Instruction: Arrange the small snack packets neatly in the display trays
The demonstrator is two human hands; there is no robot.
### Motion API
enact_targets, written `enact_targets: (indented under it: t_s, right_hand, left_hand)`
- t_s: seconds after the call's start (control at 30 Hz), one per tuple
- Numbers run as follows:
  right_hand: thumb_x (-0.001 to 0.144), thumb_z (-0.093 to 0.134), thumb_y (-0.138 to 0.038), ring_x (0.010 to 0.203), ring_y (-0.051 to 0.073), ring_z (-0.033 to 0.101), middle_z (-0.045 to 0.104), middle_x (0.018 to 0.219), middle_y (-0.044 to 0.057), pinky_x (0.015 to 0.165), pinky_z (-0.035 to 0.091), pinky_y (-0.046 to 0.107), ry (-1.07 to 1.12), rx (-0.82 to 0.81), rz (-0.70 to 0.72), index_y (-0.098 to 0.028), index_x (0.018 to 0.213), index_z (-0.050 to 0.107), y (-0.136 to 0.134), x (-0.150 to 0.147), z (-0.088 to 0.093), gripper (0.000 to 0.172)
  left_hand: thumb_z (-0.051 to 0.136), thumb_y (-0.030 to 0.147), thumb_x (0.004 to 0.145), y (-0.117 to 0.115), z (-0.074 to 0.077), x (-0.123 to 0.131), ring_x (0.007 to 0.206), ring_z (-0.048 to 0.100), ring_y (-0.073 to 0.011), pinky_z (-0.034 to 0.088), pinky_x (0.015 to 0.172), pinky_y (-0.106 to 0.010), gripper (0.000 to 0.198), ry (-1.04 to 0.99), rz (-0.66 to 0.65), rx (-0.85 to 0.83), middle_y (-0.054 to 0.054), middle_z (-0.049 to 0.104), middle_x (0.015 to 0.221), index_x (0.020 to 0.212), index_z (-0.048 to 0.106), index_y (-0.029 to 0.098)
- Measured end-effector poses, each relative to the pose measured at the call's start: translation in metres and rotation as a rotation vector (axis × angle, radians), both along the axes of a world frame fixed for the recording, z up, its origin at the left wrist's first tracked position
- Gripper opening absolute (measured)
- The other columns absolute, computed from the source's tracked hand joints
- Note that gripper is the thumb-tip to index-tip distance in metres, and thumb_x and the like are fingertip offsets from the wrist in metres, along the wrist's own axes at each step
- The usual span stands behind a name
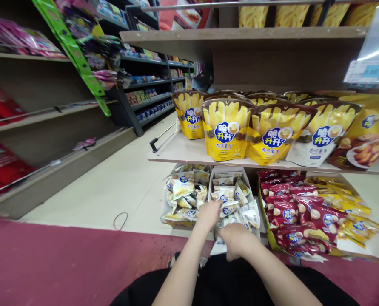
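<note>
A narrow white carton (pixel 246 178) holding small snack packets (pixel 223 194) stands on the low base before me. My left hand (pixel 210 213) reaches in over its left side, fingers closed at the edge of a pale packet. Close beside it, my right hand (pixel 237 239) is curled at the front of the same carton. Its fingertips are hidden, and what they grip does not show. Several white packets (pixel 250 213) lie right around both hands. Left of this carton is another carton (pixel 164 212) heaped with similar white and yellow packets.
To the right, a yellow-edged carton (pixel 272 238) holds red packets (pixel 286 212) and yellow packets (pixel 360 227). A shelf board (pixel 189 155) with standing yellow pouches (pixel 226 131) overhangs the cartons. A wire loop (pixel 121 221) lies on the base at left, beside the red floor (pixel 64 263).
</note>
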State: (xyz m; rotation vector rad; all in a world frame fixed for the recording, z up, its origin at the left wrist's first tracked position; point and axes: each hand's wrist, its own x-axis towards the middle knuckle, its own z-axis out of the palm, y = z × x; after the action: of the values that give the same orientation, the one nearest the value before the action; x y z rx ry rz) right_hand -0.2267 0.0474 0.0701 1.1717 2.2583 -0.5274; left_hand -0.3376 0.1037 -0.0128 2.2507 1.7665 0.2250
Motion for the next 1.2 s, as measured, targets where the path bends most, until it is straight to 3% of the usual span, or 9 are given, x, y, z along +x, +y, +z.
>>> enact_targets:
  t_s: [0.2,0.33,0.53,0.67,0.77,0.87,1.0,1.1,1.2]
  right_hand:
    - [0.079,0.058,-0.008,0.100,0.028,0.067,0.071,0.104,0.014,0.079,0.047,0.030,0.175,0.262,-0.177,-0.018,0.103,0.070,0.021,0.036,0.001,0.028]
    - [0.085,0.061,-0.020,0.100,0.026,0.066,0.071,0.104,0.011,0.081,0.044,0.030,0.218,0.358,-0.228,-0.022,0.102,0.070,0.036,0.054,0.006,0.019]
    - [0.091,0.056,-0.030,0.097,0.025,0.066,0.073,0.099,0.010,0.077,0.043,0.028,0.291,0.504,-0.379,-0.023,0.108,0.067,0.045,0.076,0.017,0.022]
    - [0.092,0.054,-0.036,0.094,0.023,0.067,0.074,0.095,0.005,0.076,0.042,0.027,0.464,0.626,-0.498,-0.026,0.106,0.068,0.050,0.083,0.017,0.022]
    - [0.092,0.053,-0.036,0.085,0.021,0.067,0.075,0.090,0.003,0.073,0.043,0.026,0.635,0.637,-0.539,-0.025,0.099,0.070,0.054,0.087,0.014,0.021]
    - [0.089,0.056,-0.037,0.081,0.020,0.067,0.074,0.087,0.002,0.073,0.044,0.025,0.832,0.546,-0.532,-0.022,0.092,0.071,0.059,0.088,0.007,0.021]
    - [0.088,0.056,-0.040,0.083,0.020,0.066,0.073,0.088,0.003,0.074,0.048,0.025,1.076,0.420,-0.491,-0.019,0.090,0.068,0.063,0.083,0.001,0.024]
    - [0.089,0.056,-0.036,0.092,0.021,0.067,0.071,0.101,0.006,0.078,0.050,0.027,0.951,0.601,-0.609,-0.020,0.105,0.063,0.057,0.073,0.004,0.023]
    - [0.091,0.052,-0.026,0.097,0.028,0.067,0.070,0.107,0.014,0.081,0.050,0.037,0.449,0.682,-0.629,-0.018,0.116,0.060,0.043,0.057,0.006,0.028]
  left_hand:
    - [0.054,0.023,0.087,0.003,0.004,-0.008,0.099,0.065,-0.0273,0.049,0.079,-0.035,0.025,0.035,0.032,0.045,-0.012,0.070,0.102,0.110,0.065,0.022]
    - [0.049,0.015,0.088,0.008,0.000,-0.002,0.114,0.055,-0.0272,0.041,0.092,-0.039,0.025,0.012,0.009,0.153,-0.011,0.068,0.113,0.102,0.068,0.021]
    - [0.049,0.015,0.086,0.017,-0.011,-0.007,0.099,0.060,-0.0261,0.035,0.094,-0.041,0.022,-0.040,-0.029,0.214,-0.011,0.071,0.089,0.087,0.070,0.019]
    - [0.046,0.012,0.087,0.017,-0.013,-0.008,0.104,0.058,-0.0268,0.034,0.097,-0.043,0.024,-0.094,-0.007,0.255,-0.012,0.071,0.097,0.095,0.068,0.018]
    - [0.049,0.016,0.087,0.013,-0.004,-0.008,0.109,0.057,-0.0273,0.035,0.100,-0.043,0.023,-0.142,0.029,0.281,-0.012,0.070,0.104,0.101,0.067,0.019]
    - [0.043,0.025,0.094,0.006,0.010,-0.009,0.118,0.054,-0.0241,0.038,0.102,-0.039,0.031,-0.344,0.052,0.308,-0.010,0.065,0.122,0.120,0.060,0.021]
    - [0.052,0.036,0.090,0.000,0.023,-0.010,0.109,0.062,-0.0215,0.047,0.093,-0.031,0.041,-0.848,-0.089,0.106,-0.008,0.066,0.122,0.127,0.053,0.019]
    - [0.059,0.040,0.086,-0.001,0.027,-0.014,0.096,0.066,-0.0226,0.050,0.084,-0.031,0.034,-0.796,0.024,0.111,-0.008,0.071,0.106,0.112,0.060,0.018]
    - [0.058,0.043,0.086,0.000,0.028,-0.020,0.089,0.067,-0.0257,0.049,0.078,-0.033,0.032,-0.551,0.249,0.203,-0.009,0.073,0.094,0.105,0.061,0.018]
